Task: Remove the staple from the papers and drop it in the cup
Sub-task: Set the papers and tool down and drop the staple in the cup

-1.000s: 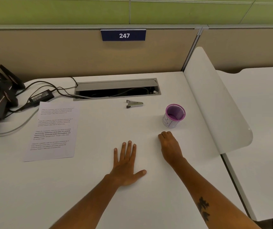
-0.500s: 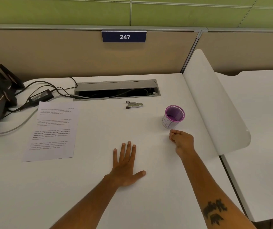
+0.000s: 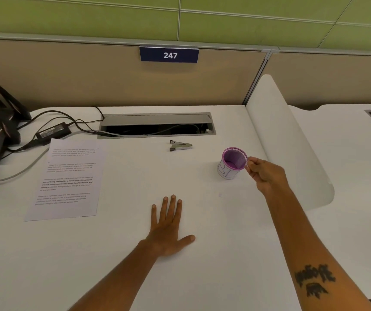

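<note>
Right hand (image 3: 267, 175) pinched narrow at the right rim of the cup (image 3: 233, 163), staple too small to confirm; left hand (image 3: 167, 230) flat, empty; papers (image 3: 67, 178) far left; release squarely over the opening.

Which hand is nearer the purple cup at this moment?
The right hand: its pinched fingertips sit at the rim of the purple cup, on its right side. The left hand lies flat on the desk, well short of the cup and to its left.
</note>
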{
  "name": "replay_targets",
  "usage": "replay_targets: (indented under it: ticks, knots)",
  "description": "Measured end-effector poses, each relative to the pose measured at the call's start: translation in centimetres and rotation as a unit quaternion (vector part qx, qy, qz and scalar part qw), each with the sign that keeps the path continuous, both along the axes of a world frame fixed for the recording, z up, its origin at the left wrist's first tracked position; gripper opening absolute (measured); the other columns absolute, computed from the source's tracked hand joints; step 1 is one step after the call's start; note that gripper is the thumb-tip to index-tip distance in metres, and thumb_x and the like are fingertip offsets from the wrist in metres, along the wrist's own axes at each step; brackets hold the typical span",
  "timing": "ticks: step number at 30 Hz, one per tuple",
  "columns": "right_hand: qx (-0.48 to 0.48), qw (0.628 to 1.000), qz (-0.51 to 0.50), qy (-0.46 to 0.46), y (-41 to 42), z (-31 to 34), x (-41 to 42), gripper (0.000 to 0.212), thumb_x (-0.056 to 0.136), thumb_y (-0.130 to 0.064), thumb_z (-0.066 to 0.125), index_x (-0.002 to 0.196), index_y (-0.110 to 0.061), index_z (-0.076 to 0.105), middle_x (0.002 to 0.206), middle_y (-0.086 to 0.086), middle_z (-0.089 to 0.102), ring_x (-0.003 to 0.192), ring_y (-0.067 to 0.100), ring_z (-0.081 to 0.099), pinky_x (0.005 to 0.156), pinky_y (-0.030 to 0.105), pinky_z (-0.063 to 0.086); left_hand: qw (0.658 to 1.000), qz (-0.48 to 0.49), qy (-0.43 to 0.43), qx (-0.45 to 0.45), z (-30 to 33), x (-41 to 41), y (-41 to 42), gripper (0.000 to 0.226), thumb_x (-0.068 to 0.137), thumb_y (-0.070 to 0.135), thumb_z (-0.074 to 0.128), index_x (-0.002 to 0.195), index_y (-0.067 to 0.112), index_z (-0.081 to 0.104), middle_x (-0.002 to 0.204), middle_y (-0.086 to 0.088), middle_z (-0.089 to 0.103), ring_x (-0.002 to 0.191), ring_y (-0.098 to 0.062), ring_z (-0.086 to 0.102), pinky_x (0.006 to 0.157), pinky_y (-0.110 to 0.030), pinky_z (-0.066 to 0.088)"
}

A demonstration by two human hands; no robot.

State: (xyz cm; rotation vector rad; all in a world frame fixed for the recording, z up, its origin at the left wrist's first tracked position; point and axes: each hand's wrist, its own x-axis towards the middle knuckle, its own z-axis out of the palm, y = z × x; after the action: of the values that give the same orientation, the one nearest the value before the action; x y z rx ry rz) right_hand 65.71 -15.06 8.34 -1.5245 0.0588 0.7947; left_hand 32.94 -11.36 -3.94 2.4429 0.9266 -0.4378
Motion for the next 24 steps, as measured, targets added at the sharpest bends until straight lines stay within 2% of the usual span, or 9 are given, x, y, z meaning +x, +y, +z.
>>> replay_targets:
  ticks: [3, 5, 7, 9, 12, 15, 17, 19, 24]
  knots:
    - [-0.067, 0.990, 0.049, -0.114, 1.4, 0.5, 0.0, 0.022, 0.083, 0.015, 0.073, 0.084, -0.007, 0.076, 0.091, 0.016, 0.074, 0.082, 0.025, 0.071, 0.081, 0.033, 0.063, 1.000, 0.002, -0.005, -0.004, -0.1, 0.0, 0.0, 0.118, 0.086, 0.088, 0.031, 0.157, 0.021, -0.034, 0.162, -0.003, -0.048, 0.149, -0.026, -0.045, 0.122, -0.062, -0.023]
    - [-0.125, 0.967, 0.089, -0.205, 2.1, 0.3, 0.2, 0.026, 0.078, 0.011, 0.078, 0.077, -0.015, 0.078, 0.087, 0.011, 0.076, 0.084, 0.028, 0.074, 0.081, 0.037, 0.064, 1.000, 0.001, -0.003, -0.004, -0.1, -0.1, 0.0, 0.117, 0.086, 0.088, 0.031, 0.157, 0.021, -0.035, 0.161, -0.003, -0.049, 0.149, -0.026, -0.046, 0.122, -0.062, -0.024]
    - [-0.174, 0.932, 0.136, -0.289, 2.7, 0.2, 0.3, 0.022, 0.077, 0.006, 0.080, 0.078, -0.016, 0.080, 0.085, 0.005, 0.077, 0.086, 0.025, 0.074, 0.081, 0.037, 0.064, 1.000, 0.001, -0.003, -0.005, -0.2, -0.1, 0.0, 0.118, 0.086, 0.088, 0.031, 0.157, 0.021, -0.035, 0.161, -0.003, -0.050, 0.148, -0.026, -0.047, 0.122, -0.062, -0.024]
    - [-0.207, 0.890, 0.185, -0.362, 3.1, 0.2, 0.3, 0.014, 0.078, -0.001, 0.082, 0.087, -0.011, 0.082, 0.091, 0.005, 0.079, 0.090, 0.021, 0.073, 0.080, 0.033, 0.062, 1.000, 0.001, -0.003, -0.006, -0.2, -0.1, 0.1, 0.118, 0.086, 0.088, 0.031, 0.157, 0.021, -0.035, 0.161, -0.003, -0.050, 0.148, -0.026, -0.046, 0.122, -0.062, -0.024]
    - [-0.246, 0.822, 0.242, -0.454, 3.5, 0.1, 0.6, 0.017, 0.078, -0.007, 0.085, 0.095, -0.009, 0.083, 0.098, 0.008, 0.080, 0.094, 0.022, 0.073, 0.082, 0.034, 0.061, 1.000, -0.001, 0.002, -0.003, -0.2, -0.1, 0.1, 0.118, 0.086, 0.089, 0.030, 0.156, 0.021, -0.036, 0.160, -0.003, -0.050, 0.148, -0.027, -0.046, 0.122, -0.062, -0.023]
    - [-0.275, 0.773, 0.283, -0.498, 3.8, 0.1, 0.9, 0.017, 0.082, -0.007, 0.082, 0.099, -0.007, 0.082, 0.104, 0.011, 0.080, 0.099, 0.026, 0.073, 0.087, 0.037, 0.061, 1.000, -0.003, 0.001, -0.005, -0.2, -0.1, 0.1, 0.119, 0.086, 0.089, 0.030, 0.156, 0.021, -0.036, 0.160, -0.003, -0.050, 0.148, -0.027, -0.047, 0.122, -0.062, -0.023]
    - [-0.287, 0.753, 0.302, -0.509, 3.9, 0.2, 1.0, 0.017, 0.084, -0.005, 0.080, 0.101, -0.007, 0.082, 0.107, 0.011, 0.079, 0.101, 0.026, 0.072, 0.088, 0.037, 0.060, 1.000, -0.002, 0.000, -0.005, -0.3, 0.0, 0.1, 0.119, 0.086, 0.089, 0.031, 0.157, 0.021, -0.036, 0.160, -0.003, -0.050, 0.149, -0.027, -0.046, 0.122, -0.062, -0.023]
    - [-0.283, 0.745, 0.306, -0.521, 3.8, 0.2, 1.0, 0.016, 0.083, -0.003, 0.079, 0.098, -0.007, 0.082, 0.104, 0.012, 0.079, 0.099, 0.027, 0.072, 0.085, 0.036, 0.060, 1.000, -0.002, 0.002, -0.004, -0.3, 0.0, 0.1, 0.119, 0.086, 0.089, 0.031, 0.157, 0.021, -0.036, 0.161, -0.003, -0.050, 0.149, -0.027, -0.046, 0.122, -0.063, -0.023]
    - [-0.260, 0.754, 0.278, -0.535, 3.6, 0.0, 1.0, 0.014, 0.075, 0.000, 0.082, 0.086, -0.008, 0.080, 0.093, 0.011, 0.079, 0.089, 0.027, 0.072, 0.074, 0.031, 0.058, 1.000, -0.001, 0.005, -0.008, -0.2, 0.0, 0.1, 0.119, 0.085, 0.089, 0.031, 0.156, 0.021, -0.036, 0.161, -0.003, -0.050, 0.148, -0.026, -0.047, 0.122, -0.063, -0.023]
